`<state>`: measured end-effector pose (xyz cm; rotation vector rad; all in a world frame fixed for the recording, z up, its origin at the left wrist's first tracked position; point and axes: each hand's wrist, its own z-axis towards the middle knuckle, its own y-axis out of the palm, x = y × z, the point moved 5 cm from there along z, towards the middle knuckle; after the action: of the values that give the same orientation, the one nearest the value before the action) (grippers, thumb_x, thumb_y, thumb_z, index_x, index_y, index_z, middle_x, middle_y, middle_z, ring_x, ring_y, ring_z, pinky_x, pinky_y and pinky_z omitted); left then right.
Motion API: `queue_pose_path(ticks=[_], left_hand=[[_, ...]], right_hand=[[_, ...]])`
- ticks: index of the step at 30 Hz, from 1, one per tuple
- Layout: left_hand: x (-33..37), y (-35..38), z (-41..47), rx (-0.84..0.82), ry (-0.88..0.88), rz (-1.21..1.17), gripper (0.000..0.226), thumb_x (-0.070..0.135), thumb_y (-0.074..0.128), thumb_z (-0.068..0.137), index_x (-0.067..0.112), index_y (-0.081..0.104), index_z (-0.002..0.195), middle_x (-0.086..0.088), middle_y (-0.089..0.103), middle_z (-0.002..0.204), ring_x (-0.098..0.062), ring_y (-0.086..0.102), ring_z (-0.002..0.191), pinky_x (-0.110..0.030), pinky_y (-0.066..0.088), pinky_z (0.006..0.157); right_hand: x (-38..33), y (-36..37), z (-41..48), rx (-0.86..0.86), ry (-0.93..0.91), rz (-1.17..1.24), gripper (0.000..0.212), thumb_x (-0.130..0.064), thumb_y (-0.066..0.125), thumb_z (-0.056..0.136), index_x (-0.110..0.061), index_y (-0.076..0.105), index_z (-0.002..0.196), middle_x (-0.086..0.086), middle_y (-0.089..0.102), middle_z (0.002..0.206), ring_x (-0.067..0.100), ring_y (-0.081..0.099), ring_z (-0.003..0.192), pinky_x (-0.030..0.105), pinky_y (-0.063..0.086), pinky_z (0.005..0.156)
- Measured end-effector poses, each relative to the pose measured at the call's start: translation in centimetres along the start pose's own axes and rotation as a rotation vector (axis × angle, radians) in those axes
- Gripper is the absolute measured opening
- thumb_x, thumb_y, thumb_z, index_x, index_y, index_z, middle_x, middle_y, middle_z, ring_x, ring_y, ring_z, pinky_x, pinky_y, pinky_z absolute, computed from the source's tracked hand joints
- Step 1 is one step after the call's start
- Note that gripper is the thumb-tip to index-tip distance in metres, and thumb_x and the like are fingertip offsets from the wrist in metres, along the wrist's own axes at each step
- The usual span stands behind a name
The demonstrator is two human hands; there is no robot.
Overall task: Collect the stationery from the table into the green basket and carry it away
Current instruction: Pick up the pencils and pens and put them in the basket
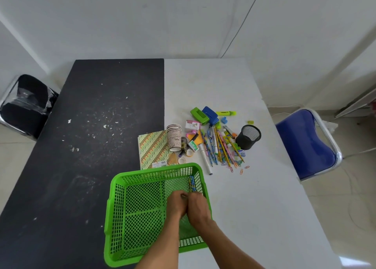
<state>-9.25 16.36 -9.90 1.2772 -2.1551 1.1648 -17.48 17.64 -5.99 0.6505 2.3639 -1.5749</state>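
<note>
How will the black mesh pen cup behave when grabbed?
Probably light: the black mesh pen cup is open mesh and looks empty. Likely stiff enough to pinch by the rim. Round walls, so it may roll if tipped.

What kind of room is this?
Probably a simple office or study room: a big table heaped with pencils and other stationery, a blue metal-framed chair beside it, and bare white walls.

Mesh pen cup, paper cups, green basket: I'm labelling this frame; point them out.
Mesh pen cup (pixel 245 142), head view, outer side wall.
Paper cups (pixel 174 137), head view, printed side.
Green basket (pixel 142 171), head view, far rim.
</note>
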Motion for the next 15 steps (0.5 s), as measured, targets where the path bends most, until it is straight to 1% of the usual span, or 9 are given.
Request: queue_pose_path(ticks=[1,2,4,6,7,9,11,12,15], left_hand=[[0.7,-0.5,0.0,0.032,0.046,-0.009,0.03,0.001,0.056,0.086,0.022,0.069,0.069,0.001,0.071,0.076,-0.017,0.066,0.073,-0.029,0.056,0.069],[1.5,-1.0,0.1,0.078,0.084,-0.019,0.03,0.003,0.057,0.085,0.024,0.068,0.067,0.003,0.071,0.073,-0.016,0.066,0.071,-0.029,0.056,0.068],[3.8,-2.3,0.5,0.183,0.152,-0.014,0.024,0.006,0.058,0.088,0.022,0.069,0.073,0.004,0.07,0.073,-0.014,0.066,0.067,-0.025,0.055,0.063],[6.5,-3.4,1.0,0.284,0.22,-0.003,0.014,0.009,0.06,0.09,0.017,0.07,0.084,0.001,0.072,0.079,-0.012,0.065,0.065,-0.021,0.052,0.057],[7.9,-3.8,1.2,0.338,0.259,-0.002,0.01,0.01,0.062,0.089,0.015,0.071,0.088,0.0,0.072,0.081,-0.012,0.065,0.067,-0.021,0.051,0.057],[10.6,-4.3,1.6,0.43,0.336,-0.008,0.009,0.011,0.065,0.086,0.014,0.072,0.091,-0.001,0.072,0.083,-0.016,0.066,0.071,-0.026,0.055,0.061],[12.9,-3.7,2.4,0.436,0.373,-0.006,0.01,0.012,0.066,0.084,0.015,0.073,0.09,-0.001,0.073,0.084,-0.018,0.067,0.073,-0.03,0.057,0.064],[13.6,-3.2,2.8,0.41,0.379,0.008,0.011,0.011,0.066,0.083,0.015,0.073,0.091,-0.002,0.073,0.084,-0.018,0.067,0.074,-0.03,0.057,0.065],[15.5,-0.2,5.0,0.25,0.357,0.072,0.015,0.007,0.062,0.084,0.012,0.073,0.092,-0.006,0.073,0.089,-0.021,0.069,0.08,-0.032,0.057,0.07]], right_hand=[[-0.4,-0.8,0.2,0.03,-0.024,0.048,0.026,-0.014,0.046,0.098,-0.005,0.068,0.109,0.013,0.07,0.104,0.02,0.068,0.09,0.026,0.05,0.073],[-0.7,-1.8,0.4,0.051,-0.046,0.093,0.025,-0.012,0.046,0.096,-0.005,0.069,0.103,0.012,0.07,0.098,0.019,0.067,0.084,0.024,0.049,0.067],[-1.1,-3.8,1.2,0.11,-0.078,0.13,0.019,-0.002,0.047,0.089,-0.005,0.066,0.089,0.012,0.069,0.088,0.021,0.064,0.075,0.029,0.05,0.062],[-0.8,-5.9,2.5,0.188,-0.087,0.117,0.016,0.006,0.049,0.08,-0.005,0.061,0.08,0.013,0.066,0.079,0.025,0.059,0.066,0.033,0.044,0.056],[-0.6,-7.0,3.0,0.233,-0.084,0.133,0.015,0.006,0.049,0.078,-0.005,0.059,0.076,0.013,0.064,0.075,0.026,0.055,0.063,0.034,0.041,0.055],[0.2,-9.2,4.3,0.315,-0.064,0.189,0.013,0.001,0.051,0.079,-0.005,0.062,0.076,0.012,0.064,0.075,0.026,0.055,0.063,0.035,0.046,0.057],[1.8,-11.1,5.7,0.383,-0.015,0.201,0.016,-0.007,0.055,0.084,-0.006,0.069,0.092,0.009,0.069,0.085,0.025,0.063,0.074,0.034,0.052,0.062],[2.7,-11.8,6.3,0.391,0.014,0.195,0.018,-0.009,0.056,0.085,-0.007,0.069,0.097,0.009,0.07,0.089,0.026,0.064,0.077,0.031,0.051,0.063],[6.6,-13.3,9.2,0.325,0.149,0.159,0.016,-0.007,0.049,0.087,-0.006,0.065,0.09,0.014,0.068,0.089,0.029,0.06,0.075,0.03,0.046,0.061]])
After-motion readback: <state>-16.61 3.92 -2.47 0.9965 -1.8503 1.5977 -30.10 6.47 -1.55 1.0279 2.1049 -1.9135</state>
